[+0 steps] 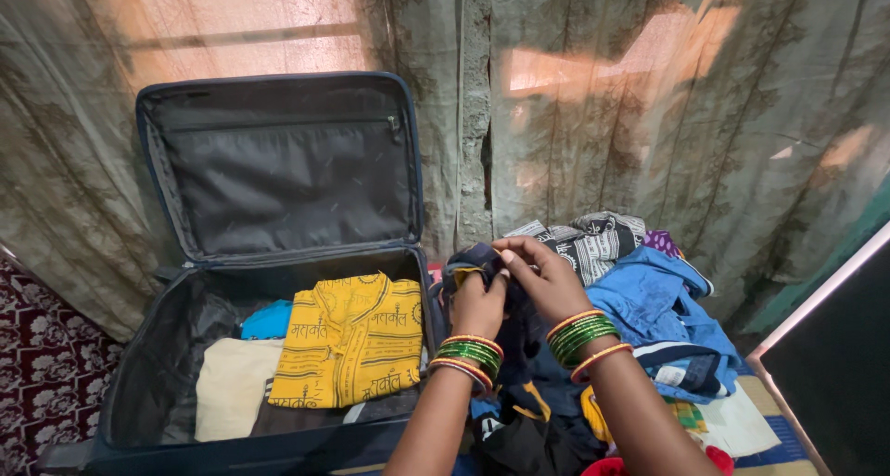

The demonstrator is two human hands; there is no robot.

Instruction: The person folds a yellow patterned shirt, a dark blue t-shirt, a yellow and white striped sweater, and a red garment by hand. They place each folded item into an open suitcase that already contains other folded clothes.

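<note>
My left hand (479, 302) and my right hand (542, 274) both grip a dark navy garment (468, 258) with a yellow trim, held up just right of the open suitcase (148, 374). Green and orange bangles ring both wrists. The garment hangs down between my forearms. Inside the suitcase lies a folded yellow printed shirt (350, 339), with a cream cloth (230, 388) and a blue cloth (267, 321) to its left.
A heap of clothes lies to the right: a blue denim piece (658, 309), a black-and-white printed cloth (593, 240), a purple bit (663, 242). The suitcase lid (278, 161) leans against green curtains (649, 114). A patterned red rug (37, 355) lies at left.
</note>
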